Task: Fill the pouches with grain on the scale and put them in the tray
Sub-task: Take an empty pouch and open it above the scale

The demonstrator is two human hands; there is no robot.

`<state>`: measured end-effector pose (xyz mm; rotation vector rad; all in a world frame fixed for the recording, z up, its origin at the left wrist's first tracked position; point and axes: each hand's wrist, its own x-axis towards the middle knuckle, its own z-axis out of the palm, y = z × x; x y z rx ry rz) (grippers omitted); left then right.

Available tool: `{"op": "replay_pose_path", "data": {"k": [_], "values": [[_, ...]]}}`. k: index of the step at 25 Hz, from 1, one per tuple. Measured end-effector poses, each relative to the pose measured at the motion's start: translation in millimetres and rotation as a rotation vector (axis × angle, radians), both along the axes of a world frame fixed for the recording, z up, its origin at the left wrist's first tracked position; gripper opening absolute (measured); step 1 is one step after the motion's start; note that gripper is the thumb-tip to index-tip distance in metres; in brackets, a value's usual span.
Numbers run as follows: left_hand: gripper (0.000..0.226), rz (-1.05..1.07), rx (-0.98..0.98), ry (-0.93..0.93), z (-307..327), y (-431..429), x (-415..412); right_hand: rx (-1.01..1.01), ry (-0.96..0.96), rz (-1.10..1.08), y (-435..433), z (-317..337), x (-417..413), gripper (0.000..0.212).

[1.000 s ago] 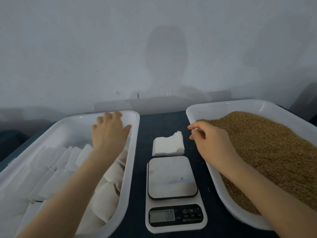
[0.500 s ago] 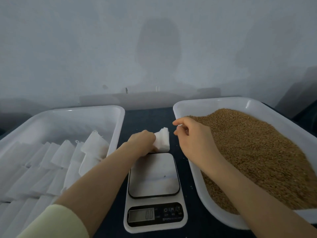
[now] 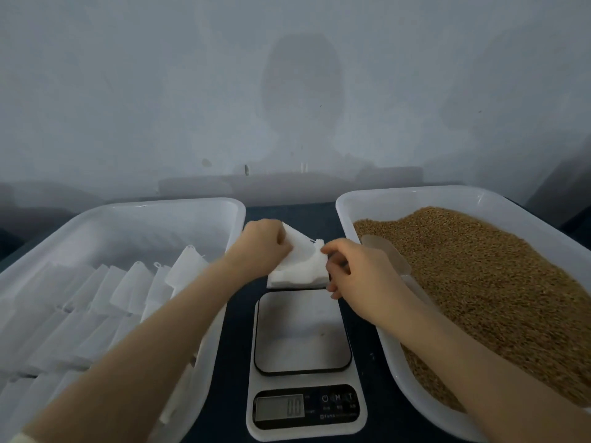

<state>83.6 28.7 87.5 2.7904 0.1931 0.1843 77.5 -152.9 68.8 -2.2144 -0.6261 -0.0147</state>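
Pinching one pouch (image 3: 302, 249), left hand (image 3: 262, 241) and right hand (image 3: 355, 270) meet above the dark tabletop (image 3: 287, 212) below a grey wall (image 3: 128, 91).

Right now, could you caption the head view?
Left hand and right hand hold a pouch above the stack behind the scale.

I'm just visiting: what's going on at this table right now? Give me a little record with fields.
Left hand: grips the top pouch of the stack behind the scale
Right hand: pinches that pouch's other edge
Scale plate: bare; display reads 0.0
Left tray: rows of white pouches
Right tray: grain, with a scoop lying in it
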Motion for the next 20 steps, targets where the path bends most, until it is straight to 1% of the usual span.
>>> {"op": "replay_pose_path", "data": {"k": [1,2,3,5,6,7,9,11,12,14,15,16,18,20], "values": [[0.016,-0.010,-0.047,-0.039,7,5,-11,0.038,0.015,-0.015,1,1,1,0.029],[0.010,-0.036,-0.147,-0.052,11,9,-22,0.066,0.031,-0.031,3,2,1,0.033],[0.003,-0.076,-0.296,-0.049,13,10,-35,0.085,0.045,-0.043,3,4,1,0.036],[0.017,-0.179,-0.644,-0.035,12,6,-58,0.112,0.066,-0.053,5,7,-2,0.042],[0.021,-0.215,-0.793,-0.038,8,4,-65,0.129,0.077,-0.048,5,9,-4,0.044],[0.022,-0.225,-0.883,-0.052,6,2,-69,0.148,0.089,-0.042,5,11,-6,0.046],[0.021,-0.200,-0.941,-0.070,2,-1,-69,0.175,0.125,-0.025,2,14,-8,0.044],[0.020,-0.182,-0.992,-0.078,0,-2,-69,0.224,0.161,-0.006,-1,18,-8,0.037],[0.019,-0.183,-1.004,-0.078,-2,-2,-69,0.256,0.165,-0.005,-2,19,-8,0.033],[0.014,-0.194,-0.967,-0.075,0,-4,-72,0.300,0.141,-0.020,-4,21,-9,0.022],[0.014,-0.191,-0.966,-0.081,1,-5,-73,0.288,0.102,-0.023,-4,22,-9,0.016],[0.019,-0.178,-0.992,-0.093,1,-6,-72,0.251,0.048,-0.018,-5,21,-9,0.011],[0.028,-0.126,-1.050,-0.107,2,-4,-71,0.154,-0.075,0.011,-4,20,-11,0.013],[0.021,-0.133,-0.969,-0.112,2,-2,-70,0.100,-0.165,0.026,-2,18,-13,0.015]]}}
